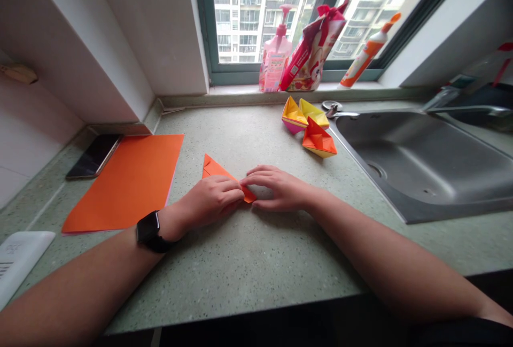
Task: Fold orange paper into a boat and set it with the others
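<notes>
A small folded piece of orange paper (215,167) lies flat on the counter, its pointed end toward the upper left. My left hand (216,197) rests over its middle, fingers together and pressed onto it, so that part is hidden. At the paper's lower right end, my right hand (280,189) has its fingertips on the top edge and its thumb by the bottom corner. A black watch (148,226) is on my left wrist.
Orange sheets (128,181) lie at left, a phone (94,157) on their corner. Three folded paper boats (319,141) sit near the sink (425,160). A pump bottle (276,58), a red bag (315,50) and an orange-white bottle (366,55) line the windowsill. A white object (22,256) lies at lower left.
</notes>
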Demonstrator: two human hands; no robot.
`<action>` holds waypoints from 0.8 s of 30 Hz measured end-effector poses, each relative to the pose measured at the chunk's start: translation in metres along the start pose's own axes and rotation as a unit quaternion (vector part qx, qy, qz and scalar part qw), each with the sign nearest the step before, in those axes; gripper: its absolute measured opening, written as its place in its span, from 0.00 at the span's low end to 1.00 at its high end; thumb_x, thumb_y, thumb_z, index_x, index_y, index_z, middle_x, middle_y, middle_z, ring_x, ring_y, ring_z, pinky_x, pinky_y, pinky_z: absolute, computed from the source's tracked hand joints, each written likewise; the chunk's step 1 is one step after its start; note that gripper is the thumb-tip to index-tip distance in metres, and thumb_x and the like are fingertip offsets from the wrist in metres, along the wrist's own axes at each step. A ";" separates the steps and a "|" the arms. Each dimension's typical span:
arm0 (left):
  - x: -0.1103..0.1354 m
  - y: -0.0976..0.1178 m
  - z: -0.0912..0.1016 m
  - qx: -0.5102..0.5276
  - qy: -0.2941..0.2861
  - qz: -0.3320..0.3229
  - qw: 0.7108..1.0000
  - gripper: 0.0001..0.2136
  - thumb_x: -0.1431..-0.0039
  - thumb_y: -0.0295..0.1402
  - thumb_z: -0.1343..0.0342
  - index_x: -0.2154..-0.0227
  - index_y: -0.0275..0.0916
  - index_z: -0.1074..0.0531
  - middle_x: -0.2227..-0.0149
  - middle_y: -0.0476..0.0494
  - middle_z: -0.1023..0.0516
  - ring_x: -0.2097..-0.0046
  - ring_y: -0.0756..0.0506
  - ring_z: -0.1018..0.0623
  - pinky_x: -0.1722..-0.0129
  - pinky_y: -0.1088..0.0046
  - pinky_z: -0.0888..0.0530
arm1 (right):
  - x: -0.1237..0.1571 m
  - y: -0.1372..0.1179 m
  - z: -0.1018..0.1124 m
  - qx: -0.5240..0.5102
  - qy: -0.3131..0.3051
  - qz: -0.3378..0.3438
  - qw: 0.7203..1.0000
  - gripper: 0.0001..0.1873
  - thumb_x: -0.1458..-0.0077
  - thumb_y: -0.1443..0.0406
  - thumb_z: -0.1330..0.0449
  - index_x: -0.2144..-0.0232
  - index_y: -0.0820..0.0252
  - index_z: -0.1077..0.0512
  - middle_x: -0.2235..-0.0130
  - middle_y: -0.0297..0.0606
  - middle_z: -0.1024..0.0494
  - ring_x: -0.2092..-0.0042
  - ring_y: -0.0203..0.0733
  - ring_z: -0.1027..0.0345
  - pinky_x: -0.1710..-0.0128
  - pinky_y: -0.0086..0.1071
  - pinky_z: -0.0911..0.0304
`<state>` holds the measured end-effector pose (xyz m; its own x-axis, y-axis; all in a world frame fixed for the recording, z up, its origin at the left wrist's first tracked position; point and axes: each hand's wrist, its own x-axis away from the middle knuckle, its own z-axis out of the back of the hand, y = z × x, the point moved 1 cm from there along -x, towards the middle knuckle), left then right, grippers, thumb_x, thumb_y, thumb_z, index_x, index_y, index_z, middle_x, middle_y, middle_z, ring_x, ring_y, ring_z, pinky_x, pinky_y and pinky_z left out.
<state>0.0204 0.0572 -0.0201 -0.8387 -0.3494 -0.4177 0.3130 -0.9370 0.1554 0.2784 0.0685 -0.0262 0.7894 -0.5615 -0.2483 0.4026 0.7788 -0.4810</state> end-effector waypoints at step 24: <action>0.004 -0.010 -0.001 0.037 0.009 0.102 0.994 0.06 0.24 0.34 0.42 0.55 0.41 0.21 0.55 0.41 0.16 0.54 0.42 0.18 0.51 0.63 0.24 | 0.000 0.001 -0.001 0.037 0.088 0.006 0.995 0.06 0.30 0.66 0.39 0.62 0.55 0.23 0.61 0.38 0.19 0.59 0.42 0.26 0.58 0.36 0.32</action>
<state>0.0142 0.0653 -0.0238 -0.7528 -0.5335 -0.3857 0.4425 -0.8438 0.3035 0.2779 0.0694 -0.0277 0.7030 -0.5878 -0.4003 0.4320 0.8001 -0.4162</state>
